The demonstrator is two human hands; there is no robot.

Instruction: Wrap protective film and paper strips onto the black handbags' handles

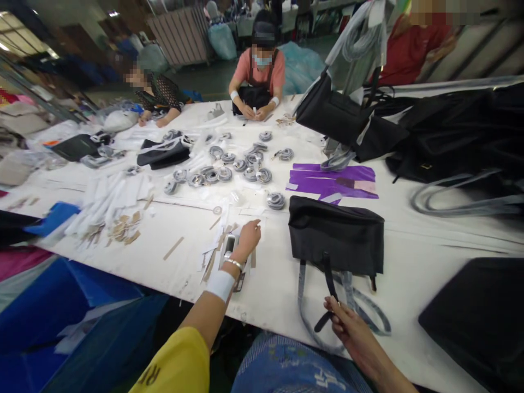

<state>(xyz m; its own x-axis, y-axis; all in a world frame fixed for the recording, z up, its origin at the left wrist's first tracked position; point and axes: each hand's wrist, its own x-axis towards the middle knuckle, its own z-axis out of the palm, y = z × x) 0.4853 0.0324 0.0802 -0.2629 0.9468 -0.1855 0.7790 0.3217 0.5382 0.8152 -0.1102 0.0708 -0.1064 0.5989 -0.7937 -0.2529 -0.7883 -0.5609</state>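
A black bag (335,234) lies on the white table in front of me, its grey wrapped straps trailing toward the near edge. My right hand (344,322) pinches a narrow black strap (329,277) that hangs from the bag. Over paper strips and a small grey device (230,248), my left hand (249,238) reaches forward with its fingers drawn together; whether anything small is between them is hidden. A white band (221,284) and a bracelet are round that wrist. Purple sheeting (331,181) lies just beyond the bag.
Coiled grey straps (223,173) cover the table's middle. White strips and brown pieces (125,228) lie at left. Black bags are piled at right (462,131), another lies near right (475,316). People sit across the table; blue sheeting (94,327) hangs at near left.
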